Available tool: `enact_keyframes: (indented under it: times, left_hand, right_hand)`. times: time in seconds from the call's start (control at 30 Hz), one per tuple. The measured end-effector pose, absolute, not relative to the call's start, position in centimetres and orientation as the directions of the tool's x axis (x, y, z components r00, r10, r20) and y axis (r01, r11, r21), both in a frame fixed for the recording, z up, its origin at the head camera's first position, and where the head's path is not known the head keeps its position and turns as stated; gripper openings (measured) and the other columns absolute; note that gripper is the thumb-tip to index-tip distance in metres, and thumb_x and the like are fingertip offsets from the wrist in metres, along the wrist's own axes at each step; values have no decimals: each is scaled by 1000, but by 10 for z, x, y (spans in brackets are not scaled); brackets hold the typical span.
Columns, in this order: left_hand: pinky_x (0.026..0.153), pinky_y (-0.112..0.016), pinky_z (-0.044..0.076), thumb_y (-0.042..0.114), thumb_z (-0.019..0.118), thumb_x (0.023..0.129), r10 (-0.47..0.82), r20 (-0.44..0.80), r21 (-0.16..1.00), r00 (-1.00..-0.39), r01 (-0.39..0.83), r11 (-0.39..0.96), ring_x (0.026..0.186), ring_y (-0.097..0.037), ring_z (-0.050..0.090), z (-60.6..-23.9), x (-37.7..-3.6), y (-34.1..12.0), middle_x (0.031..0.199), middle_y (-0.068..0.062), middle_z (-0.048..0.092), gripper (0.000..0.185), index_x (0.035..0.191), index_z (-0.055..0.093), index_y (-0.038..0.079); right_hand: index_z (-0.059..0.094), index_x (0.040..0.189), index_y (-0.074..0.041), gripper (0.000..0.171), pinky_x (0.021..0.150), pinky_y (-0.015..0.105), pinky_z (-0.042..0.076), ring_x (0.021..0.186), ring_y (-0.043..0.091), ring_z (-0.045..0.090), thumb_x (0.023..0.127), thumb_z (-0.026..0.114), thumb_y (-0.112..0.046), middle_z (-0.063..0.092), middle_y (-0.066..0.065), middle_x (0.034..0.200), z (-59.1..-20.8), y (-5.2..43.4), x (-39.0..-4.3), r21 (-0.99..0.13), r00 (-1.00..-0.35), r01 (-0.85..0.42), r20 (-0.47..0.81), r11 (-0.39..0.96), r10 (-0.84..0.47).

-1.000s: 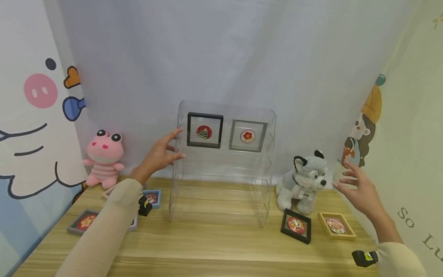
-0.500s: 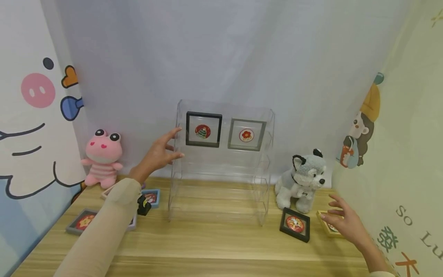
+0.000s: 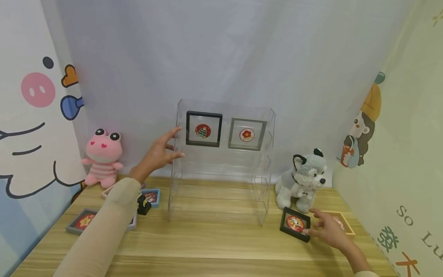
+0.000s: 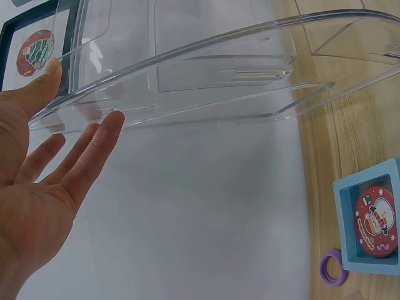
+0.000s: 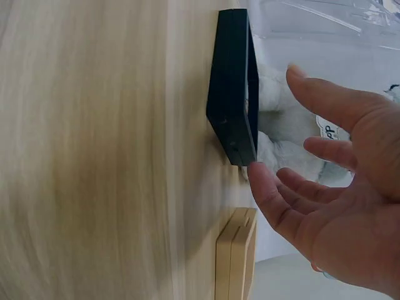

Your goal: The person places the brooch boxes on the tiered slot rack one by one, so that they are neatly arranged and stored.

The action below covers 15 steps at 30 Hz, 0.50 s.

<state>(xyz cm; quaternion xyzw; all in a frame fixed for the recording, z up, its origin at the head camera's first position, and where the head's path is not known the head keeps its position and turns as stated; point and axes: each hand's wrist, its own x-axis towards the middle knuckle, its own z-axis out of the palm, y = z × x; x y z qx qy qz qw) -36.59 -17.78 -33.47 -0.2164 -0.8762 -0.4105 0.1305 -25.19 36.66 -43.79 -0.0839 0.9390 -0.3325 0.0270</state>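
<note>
Across came the right hand (image 3: 328, 231), over the yellow frame (image 3: 347, 223) half a second earlier and now beside the black frame (image 3: 295, 224) on the table (image 3: 207, 250)! Its fingers were spread, thumb well apart, one tip right at the frame's corner; whether it touched could not be told. That frame lay face up, red badge showing, just in front of the grey toy dog (image 3: 306, 175), while the hand partly covered the yellow one.

Over on the other flank, the left hand (image 3: 157, 154) had held its post at the left edge of the clear rack (image 3: 218, 165), fingers spread and thumb apart; any contact there was hard to tell. High on the rack, side by side, stood the tree-badge frame (image 3: 204, 129) and the flower-badge frame (image 3: 247, 134). Below the left wrist sat the blue frame (image 4: 369, 215), a purple ring (image 4: 333, 267) just beside it.
</note>
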Motion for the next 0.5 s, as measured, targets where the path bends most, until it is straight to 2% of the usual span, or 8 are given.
enact_keyframes:
  times: [0.07,0.13,0.17,0.23,0.27,0.33,0.4,0.5]
  left_hand:
    - [55,-31,56,20,70,81,274,407,660,-872,488,571,110,-45,51,-335,-365,-178,148,-17,26,83,148,21,27]
    - [55,-31,56,20,70,82,278,407,661,-870,491,568,110,-45,51,-335,-365,-178,148,-17,26,83,148,20,26]
    - [55,-31,56,19,70,82,281,407,662,-869,493,565,110,-45,51,-335,-365,-178,149,-16,25,83,148,20,27]
    - [55,-31,56,20,70,82,281,404,665,-870,491,564,110,-45,51,-334,-365,-178,150,-15,24,83,148,20,27]
    - [55,-31,56,19,70,82,281,404,667,-870,491,561,110,-44,52,-334,-365,-179,150,-15,24,83,148,20,27]
    - [55,-31,56,18,70,82,282,406,667,-869,493,558,109,-44,53,-334,-365,-179,150,-15,24,83,148,20,27]
    - [55,-31,57,18,70,82,281,406,668,-870,492,558,108,-43,53,-334,-365,-179,150,-15,25,83,148,20,27]
    - [56,-31,57,17,70,82,283,406,664,-869,493,562,108,-43,54,-333,-364,-179,149,-16,25,83,148,20,26]
  right_hand:
    - [34,136,7,84,67,35,56,97,42,61,73,77,-28,33,42,133,-441,365,-252,-660,-981,-129,-24,740,-193]
    - [33,136,8,85,63,32,56,90,35,64,72,78,-25,31,43,133,-443,362,-253,-684,-977,-129,-38,718,-212]
    - [32,137,9,85,61,32,56,87,34,65,73,78,-25,40,42,126,-444,362,-254,-684,-974,-135,-42,717,-224]
    - [31,138,7,87,53,27,53,68,20,64,73,78,-26,59,33,97,-445,360,-255,-672,-972,-135,-54,728,-230]
    - [30,139,7,88,50,26,51,60,14,59,73,78,-26,60,25,80,-446,359,-256,-665,-970,-136,-60,734,-234]
    - [28,140,6,89,46,25,46,50,7,49,74,77,-28,50,6,59,-447,358,-257,-650,-968,-138,-70,748,-239]
    - [28,140,6,89,44,23,42,47,5,41,74,77,-28,38,-3,55,-447,358,-259,-634,-970,-131,-78,762,-231]
    - [30,138,8,87,45,23,40,51,6,42,74,77,-26,44,0,63,-447,357,-259,-620,-970,-145,-64,771,-234]
